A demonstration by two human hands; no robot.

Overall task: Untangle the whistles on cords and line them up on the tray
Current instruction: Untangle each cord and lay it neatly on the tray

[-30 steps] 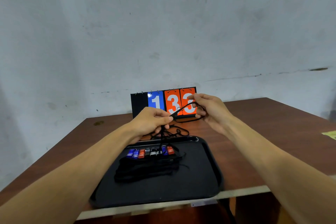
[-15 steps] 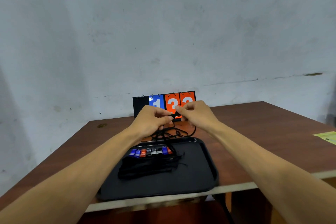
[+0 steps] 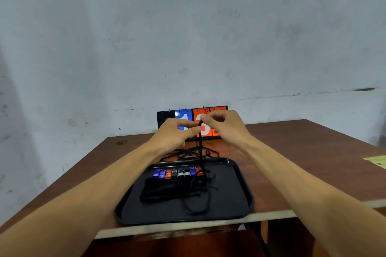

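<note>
A rough, stained plaster wall (image 3: 188, 37) stands behind a brown wooden table (image 3: 302, 152). A black plastic tray (image 3: 231, 202), rectangular with rounded corners and a raised rim, lies at the near edge. Beyond it stands a flip scoreboard (image 3: 167, 116) with blue and orange number cards on wire rings.

Both hands are raised over the far side of the tray, close together. The left hand (image 3: 175, 135) pinches a thin black cord (image 3: 200, 148) between thumb and forefinger, and the right hand (image 3: 225, 127) pinches its top just above. The cord drops straight to the right end of the row of whistles (image 3: 177, 173), small glossy blocks in blue, red, black and white set side by side along the tray's far side. Their cords (image 3: 167, 192) lie bunched in a soft dark heap nearer. A loose tangle (image 3: 194, 153) rests on the table past the far rim.

The step looks like straightening this last cord. Best to keep it lightly taut and lay it down slowly, so the light whistle at its end does not drag its neighbours out of line.
</note>
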